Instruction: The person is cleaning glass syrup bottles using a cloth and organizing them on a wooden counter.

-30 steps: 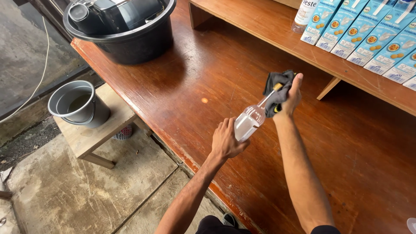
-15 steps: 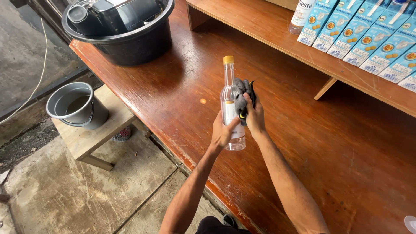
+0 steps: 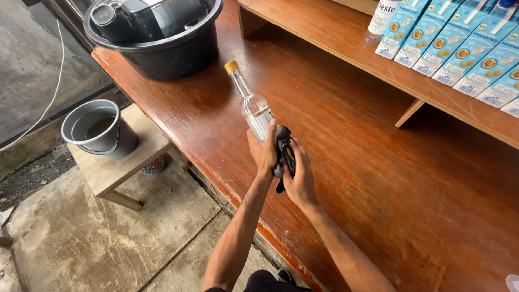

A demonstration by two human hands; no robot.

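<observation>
Left hand: the left hand (image 3: 263,148) is wrapped around the lower body of a clear glass bottle with a yellow cap (image 3: 250,101), fingers curled tight on it.
Right hand: the right hand (image 3: 299,176) presses a dark cloth (image 3: 284,154) against the bottle's base, fingers closed over the cloth.
Bottle: held above the reddish-brown wooden counter (image 3: 346,162), tilted, neck pointing up and away; it looks empty, though that is hard to tell.
To the left, below: a grey metal bucket (image 3: 97,130) on a low wooden stool (image 3: 116,170).
Farther back: a black plastic tub (image 3: 162,51) on the counter's far end.
Far right: light blue cartons (image 3: 459,46) lined up on a raised wooden shelf (image 3: 324,27).
</observation>
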